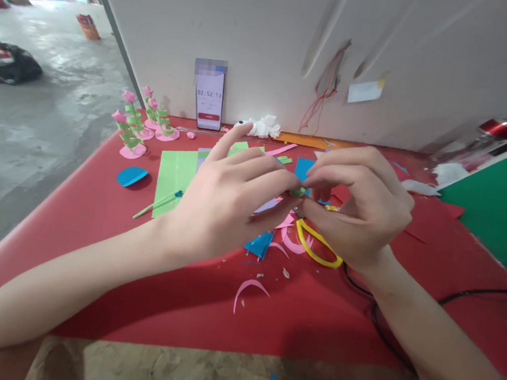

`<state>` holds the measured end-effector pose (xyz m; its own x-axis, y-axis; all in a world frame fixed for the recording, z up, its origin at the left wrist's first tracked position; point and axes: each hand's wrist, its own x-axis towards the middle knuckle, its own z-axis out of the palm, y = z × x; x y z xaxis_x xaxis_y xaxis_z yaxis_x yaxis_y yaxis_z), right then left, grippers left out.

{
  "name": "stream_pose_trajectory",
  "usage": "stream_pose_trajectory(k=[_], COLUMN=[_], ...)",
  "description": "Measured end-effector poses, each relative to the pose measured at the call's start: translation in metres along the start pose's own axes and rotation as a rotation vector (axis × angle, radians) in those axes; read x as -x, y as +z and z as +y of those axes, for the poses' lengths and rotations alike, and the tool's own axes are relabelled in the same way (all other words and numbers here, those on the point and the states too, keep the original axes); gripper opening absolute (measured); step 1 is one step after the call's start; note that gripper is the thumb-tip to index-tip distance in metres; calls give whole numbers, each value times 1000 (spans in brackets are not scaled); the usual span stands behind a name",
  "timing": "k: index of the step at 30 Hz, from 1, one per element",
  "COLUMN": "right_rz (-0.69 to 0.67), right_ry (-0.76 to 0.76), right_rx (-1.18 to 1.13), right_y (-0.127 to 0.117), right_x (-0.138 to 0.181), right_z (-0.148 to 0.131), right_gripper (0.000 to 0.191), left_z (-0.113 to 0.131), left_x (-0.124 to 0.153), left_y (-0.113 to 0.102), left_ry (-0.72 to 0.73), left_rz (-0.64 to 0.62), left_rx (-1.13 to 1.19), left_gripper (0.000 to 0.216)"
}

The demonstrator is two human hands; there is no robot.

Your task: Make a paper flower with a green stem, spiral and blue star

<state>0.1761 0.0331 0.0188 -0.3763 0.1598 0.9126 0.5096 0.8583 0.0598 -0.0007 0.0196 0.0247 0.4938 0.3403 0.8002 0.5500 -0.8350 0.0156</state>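
Observation:
Between the fingertips of both hands is a small piece of green paper (298, 191), mostly covered by the fingers. My left hand (239, 194) pinches it from the left, index finger raised. From the right, my right hand (360, 203) pinches it with thumb and fingers curled. Below the hands lie yellow-handled scissors (319, 256), their blades largely hidden. Blue paper scraps (259, 245) and curved pink paper strips (251, 284) are scattered nearby. Left of my left hand are light green paper sheets (174, 173) and a green paper stem with a blue tip (156, 206).
Pink paper flowers with green stems (130, 127) stand at the red table's back left, near a blue paper disc (131, 176). A phone showing a timer (209, 99) leans on the white panel behind. At right are a green board (498, 207) and a black cable (472, 292).

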Motion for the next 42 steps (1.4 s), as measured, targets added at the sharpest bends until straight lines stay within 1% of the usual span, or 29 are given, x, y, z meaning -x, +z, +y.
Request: stream_pose_trajectory(k=[4,7,11,13,16,20,25,28,34,38,42], right_rz=[10,-10,-13,-2,23,45,59,63,57,36,33], right_ry=[-8,-8,-34,-29,-4,4,-60,-80,-98,-56,16], right_rx=[8,21,27,45,87,121,146,159,153,111,-41], right_y=[1,1,-1,-2,-3,-2,-1,0,2,6,7], right_x=[0,-1,-1,-1,1,3,5,6,6,7,6], right_z=[-1,-1,0,1,-1,-3,-2,-1,-2,0,4], right_gripper=[20,19,22,24,23,22,23,23,22,25,23], left_z=[0,-2,-5,-4,0,5,5,4,3,-2,-8], left_x=[1,1,-1,-2,-4,-5,-5,-6,-5,-5,-7], left_y=[0,0,0,-2,-6,-9,-8,-7,-4,-2,0], left_ry=[38,63,48,2,-124,-244,-286,-294,-368,-420,-529], left_rz=[25,54,88,64,1,-6,22,7,-11,-30,-76], left_rx=[-14,-33,-45,-20,66,181,230,268,348,419,568], left_gripper=[8,9,9,10,11,8,11,14,8,8,12])
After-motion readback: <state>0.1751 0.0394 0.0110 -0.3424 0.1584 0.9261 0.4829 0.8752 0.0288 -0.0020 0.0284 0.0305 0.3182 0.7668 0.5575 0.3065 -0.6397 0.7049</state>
